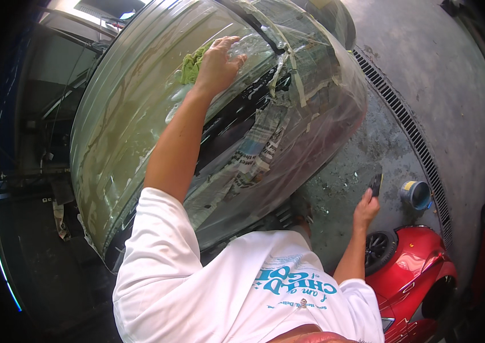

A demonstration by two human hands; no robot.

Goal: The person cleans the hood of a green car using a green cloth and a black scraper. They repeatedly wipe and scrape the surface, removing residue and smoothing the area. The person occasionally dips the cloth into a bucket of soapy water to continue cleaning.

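My left hand reaches out onto the wet, soapy roof of a vehicle. It presses on a bunched green cloth, which sticks out at the hand's outer side; thumb and forefinger are apart, and the fingers' undersides are hidden. Down at my right side, my right hand is closed round a small dark flat block with a pale yellowish edge, held over the floor. What the block is exactly I cannot make out. White suds lie on the panel around the cloth.
Clear plastic sheeting, newspaper and tape cover the vehicle's side. On the floor stands a blue-rimmed bucket beside a curved drain grate. A shiny red car-shaped object with a black wheel is close at my right.
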